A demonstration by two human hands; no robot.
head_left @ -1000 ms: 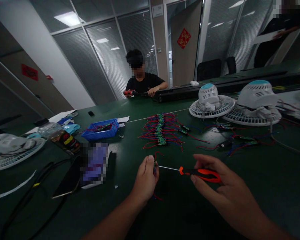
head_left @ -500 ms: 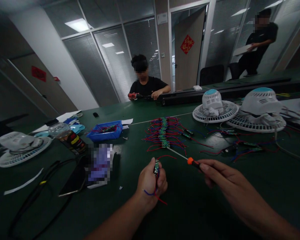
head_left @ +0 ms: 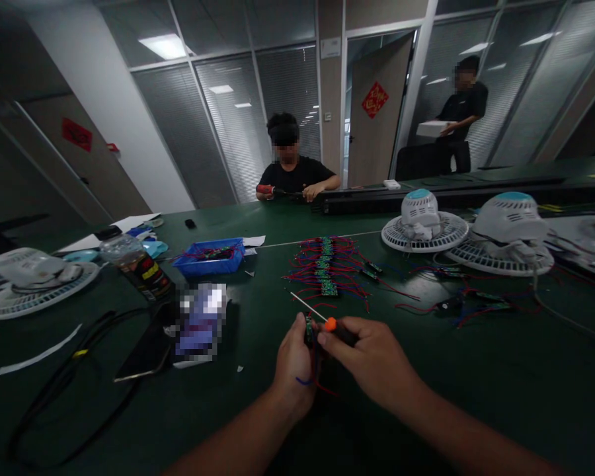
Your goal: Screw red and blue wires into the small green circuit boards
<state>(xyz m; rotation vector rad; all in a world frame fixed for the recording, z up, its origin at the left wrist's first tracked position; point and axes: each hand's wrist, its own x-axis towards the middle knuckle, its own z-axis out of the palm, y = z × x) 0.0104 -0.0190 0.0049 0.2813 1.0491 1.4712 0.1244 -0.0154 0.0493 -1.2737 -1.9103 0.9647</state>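
My left hand (head_left: 293,363) is closed around a small green circuit board (head_left: 309,328) with red and blue wires trailing below it. My right hand (head_left: 371,360) grips an orange-handled screwdriver (head_left: 333,325), its thin shaft pointing up and left past the board. The two hands touch near the middle of the dark green table (head_left: 476,370). Just beyond them lies a row of several similar boards with red and blue wires (head_left: 327,268).
A blue tray (head_left: 209,258) of wired boards, a bottle (head_left: 137,266) and a phone (head_left: 143,350) lie at left. White fan parts sit at far left (head_left: 34,281) and at right (head_left: 424,221). One person sits across the table with a tool; another stands at the back holding a box.
My right hand has drawn in to the left until it meets my left hand, and the screwdriver has swung so its shaft points up-left. My left hand has turned the board upright.
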